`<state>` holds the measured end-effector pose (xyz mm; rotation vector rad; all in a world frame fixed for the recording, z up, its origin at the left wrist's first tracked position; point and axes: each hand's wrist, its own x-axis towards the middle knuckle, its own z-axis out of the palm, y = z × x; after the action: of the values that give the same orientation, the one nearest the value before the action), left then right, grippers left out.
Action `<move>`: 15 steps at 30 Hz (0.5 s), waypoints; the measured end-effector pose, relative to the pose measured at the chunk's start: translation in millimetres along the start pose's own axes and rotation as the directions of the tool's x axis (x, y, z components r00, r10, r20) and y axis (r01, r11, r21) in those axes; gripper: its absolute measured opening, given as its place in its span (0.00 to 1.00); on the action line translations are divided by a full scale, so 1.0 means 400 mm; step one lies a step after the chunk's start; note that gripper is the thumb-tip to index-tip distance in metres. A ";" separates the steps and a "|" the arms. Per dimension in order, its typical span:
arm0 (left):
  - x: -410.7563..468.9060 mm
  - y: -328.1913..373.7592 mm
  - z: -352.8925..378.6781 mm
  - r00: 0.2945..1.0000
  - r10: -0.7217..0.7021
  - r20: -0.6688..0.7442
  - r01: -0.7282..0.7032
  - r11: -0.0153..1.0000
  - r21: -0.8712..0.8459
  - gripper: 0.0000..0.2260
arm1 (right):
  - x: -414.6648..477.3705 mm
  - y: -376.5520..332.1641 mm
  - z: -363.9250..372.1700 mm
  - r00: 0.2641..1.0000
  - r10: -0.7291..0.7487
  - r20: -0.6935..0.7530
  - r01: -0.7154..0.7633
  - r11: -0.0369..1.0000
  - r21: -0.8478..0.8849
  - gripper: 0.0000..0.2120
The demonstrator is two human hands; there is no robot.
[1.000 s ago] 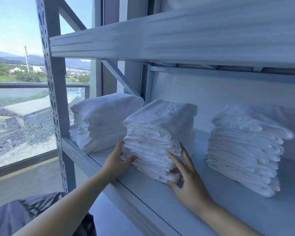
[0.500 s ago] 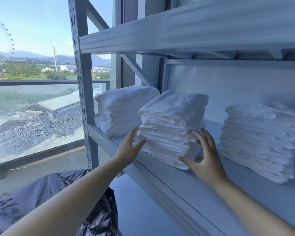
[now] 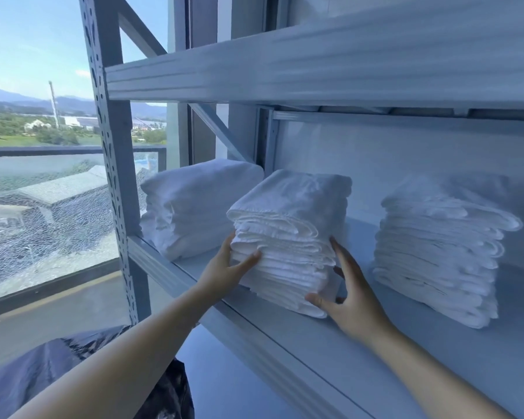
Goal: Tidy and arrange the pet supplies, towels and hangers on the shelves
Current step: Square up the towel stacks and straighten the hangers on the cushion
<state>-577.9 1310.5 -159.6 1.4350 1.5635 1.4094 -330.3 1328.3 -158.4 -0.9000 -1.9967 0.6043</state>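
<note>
**Left hand (image 3: 224, 273) and right hand (image 3: 353, 300) press the middle towel pile (image 3: 288, 234)**

Both hands are up on the shelf (image 3: 360, 364), one on each side of the middle towel pile. The left hand lies flat on the left side of the pile. Its fingers point up along that side and its thumb (image 3: 250, 257) rests on the front of the folded edges. The right hand lies flat on the right side. Its fingers are straight and point up, and its thumb touches the bottom front corner of the pile. No hand is closed into a fist. Both are spread wide and push on the pile from the two sides.

The pile is white, made of many thin folded towels, and it sits on the shelf between the two hands. It leans a little.

Just past the left hand, away from the pile, sits a soft stack of thick white towels (image 3: 191, 207), close to the middle pile. Past the right hand, with a gap of bare shelf in between, stands another pile of thin white towels (image 3: 436, 252).

Above the hands runs the grey beam of the next shelf up (image 3: 315, 65). A grey post with holes (image 3: 112, 164) stands to the left of the left hand. Below the left arm lies a dark shiny bag (image 3: 43, 379). Beyond the post is a big window (image 3: 43, 213) with roofs, trees and hills outside.
</note>
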 end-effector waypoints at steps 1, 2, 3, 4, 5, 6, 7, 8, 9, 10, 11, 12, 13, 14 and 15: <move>0.004 -0.007 -0.003 1.000 0.003 0.005 -0.003 1.000 0.001 0.36 | 0.002 -0.001 0.005 1.000 0.005 -0.001 -0.005 1.000 0.017 0.46; 0.006 -0.012 -0.006 1.000 0.000 0.011 0.000 1.000 0.003 0.38 | 0.003 -0.004 0.010 1.000 0.012 -0.003 -0.012 0.999 0.034 0.46; 0.009 -0.016 -0.009 1.000 -0.001 0.016 0.001 1.000 0.004 0.39 | 0.006 -0.008 0.015 1.000 0.021 -0.005 -0.021 0.999 0.041 0.47; 0.011 -0.020 -0.013 1.000 -0.004 0.020 0.004 1.000 0.007 0.39 | 0.007 -0.011 0.020 1.000 0.027 -0.006 -0.027 0.999 0.039 0.47; 0.011 -0.021 -0.016 1.000 -0.001 0.023 0.001 1.000 0.009 0.38 | 0.009 -0.016 0.025 1.000 0.028 -0.005 -0.028 0.999 0.032 0.47; 0.011 -0.023 -0.021 1.000 -0.003 0.023 0.002 1.000 0.013 0.36 | 0.011 -0.020 0.030 1.000 0.027 -0.004 -0.027 0.999 0.027 0.47; 0.011 -0.026 -0.026 1.000 -0.005 0.025 0.005 1.000 0.016 0.35 | 0.012 -0.024 0.034 1.000 0.026 -0.004 -0.026 0.999 0.025 0.47; 0.009 -0.027 -0.031 1.000 -0.005 0.024 0.005 1.000 0.017 0.34 | 0.013 -0.028 0.039 1.000 0.025 -0.004 -0.025 0.999 0.023 0.47; 0.009 -0.031 -0.039 1.000 -0.005 0.020 0.005 1.000 0.018 0.33 | 0.012 -0.032 0.044 1.000 0.024 -0.002 -0.024 0.999 0.021 0.48; 0.007 -0.034 -0.046 1.000 -0.002 0.012 0.002 1.000 0.018 0.33 | 0.012 -0.037 0.050 1.000 0.023 -0.001 -0.023 1.000 0.020 0.48; 0.006 -0.037 -0.054 1.000 0.001 0.001 -0.001 1.000 0.018 0.32 | 0.012 -0.043 0.058 1.000 0.022 0.001 -0.022 1.000 0.019 0.48; 0.002 -0.039 -0.064 1.000 0.002 -0.008 -0.002 1.000 0.025 0.31 | 0.011 -0.049 0.066 1.000 0.022 0.006 -0.022 1.000 0.021 0.48; -0.001 -0.039 -0.075 1.000 0.000 -0.017 0.001 1.000 0.030 0.30 | 0.012 -0.056 0.075 1.000 0.018 0.013 -0.018 1.000 0.022 0.48; -0.005 -0.042 -0.088 1.000 -0.006 -0.024 0.007 0.999 0.035 0.31 | 0.012 -0.062 0.085 1.000 0.013 0.021 -0.014 1.000 0.023 0.48; -0.008 -0.045 -0.102 0.999 -0.011 -0.031 0.013 0.999 0.036 0.32 | 0.012 -0.070 0.095 1.000 0.007 0.027 -0.008 1.000 0.024 0.48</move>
<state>-620.3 1297.6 -166.1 1.4290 1.6218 1.4091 -374.6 1311.6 -157.1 -0.8892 -2.0068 0.6471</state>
